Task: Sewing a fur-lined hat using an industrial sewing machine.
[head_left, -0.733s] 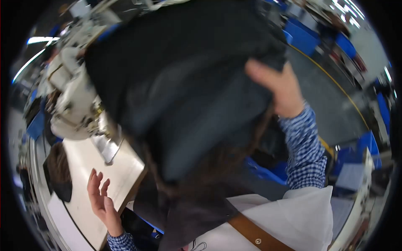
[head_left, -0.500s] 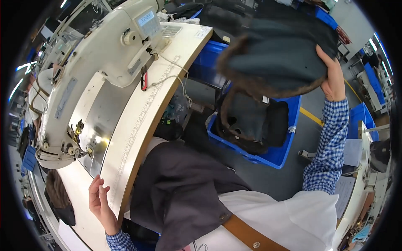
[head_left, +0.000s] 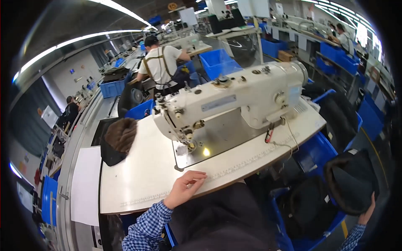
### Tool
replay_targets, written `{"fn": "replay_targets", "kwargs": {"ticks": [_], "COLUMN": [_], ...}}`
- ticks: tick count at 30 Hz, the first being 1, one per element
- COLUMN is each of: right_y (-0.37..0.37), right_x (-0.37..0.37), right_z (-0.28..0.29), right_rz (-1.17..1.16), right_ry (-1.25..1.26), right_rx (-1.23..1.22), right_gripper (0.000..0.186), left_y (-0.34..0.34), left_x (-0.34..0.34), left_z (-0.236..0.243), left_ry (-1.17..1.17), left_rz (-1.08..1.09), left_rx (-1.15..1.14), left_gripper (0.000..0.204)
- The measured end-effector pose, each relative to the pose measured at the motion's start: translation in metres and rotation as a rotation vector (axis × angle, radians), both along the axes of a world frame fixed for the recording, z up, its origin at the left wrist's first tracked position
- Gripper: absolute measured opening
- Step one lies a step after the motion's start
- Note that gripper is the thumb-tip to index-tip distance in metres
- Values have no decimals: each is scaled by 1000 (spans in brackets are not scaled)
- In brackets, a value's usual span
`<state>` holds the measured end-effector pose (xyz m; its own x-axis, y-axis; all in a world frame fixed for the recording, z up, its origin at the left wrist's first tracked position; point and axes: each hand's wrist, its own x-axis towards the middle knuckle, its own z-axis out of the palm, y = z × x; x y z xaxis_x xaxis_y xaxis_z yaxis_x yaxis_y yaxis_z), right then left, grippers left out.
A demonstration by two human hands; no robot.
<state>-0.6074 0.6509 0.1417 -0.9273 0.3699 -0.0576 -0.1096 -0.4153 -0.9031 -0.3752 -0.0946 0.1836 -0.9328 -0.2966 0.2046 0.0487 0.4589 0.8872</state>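
Observation:
My right hand (head_left: 367,209), at the lower right, is closed on the edge of a black fabric piece with brown fur trim (head_left: 356,182). The piece hangs above a blue bin (head_left: 289,234) that holds similar dark pieces (head_left: 303,205). My left hand (head_left: 189,186) rests at the front edge of the white sewing table (head_left: 138,180), fingers loosely bent with nothing visible in them. Beyond it stands a white sewing machine (head_left: 222,100), its needle area over a metal plate (head_left: 226,134). Another black piece with brown fur (head_left: 119,140) lies on the table's left part.
Red-handled snips (head_left: 269,134) and a cord (head_left: 289,146) lie at the table's right end. More blue bins (head_left: 314,152) stand beside it. White paper (head_left: 86,184) lies left of the table. A person (head_left: 161,67) sits at work behind the machine.
The view has swung left and up, bringing the table and room into sight. My right hand still holds the fur-trimmed piece, now at the lower right. My left hand stays by the table edge.

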Motion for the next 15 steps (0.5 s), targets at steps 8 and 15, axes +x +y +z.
{"fn": "replay_targets", "kwargs": {"ticks": [8,15], "right_y": [-54,-125], "right_x": [-9,-53], "right_z": [26,100], "right_rz": [338,954], "right_ry": [231,-39], "right_rx": [100,167], "right_gripper": [56,49], "left_y": [-20,-21], "left_x": [-2,2], "left_z": [-16,-5], "left_ry": [-176,-258], "left_rz": [14,180], "left_rx": [171,314], "left_gripper": [27,29]}}
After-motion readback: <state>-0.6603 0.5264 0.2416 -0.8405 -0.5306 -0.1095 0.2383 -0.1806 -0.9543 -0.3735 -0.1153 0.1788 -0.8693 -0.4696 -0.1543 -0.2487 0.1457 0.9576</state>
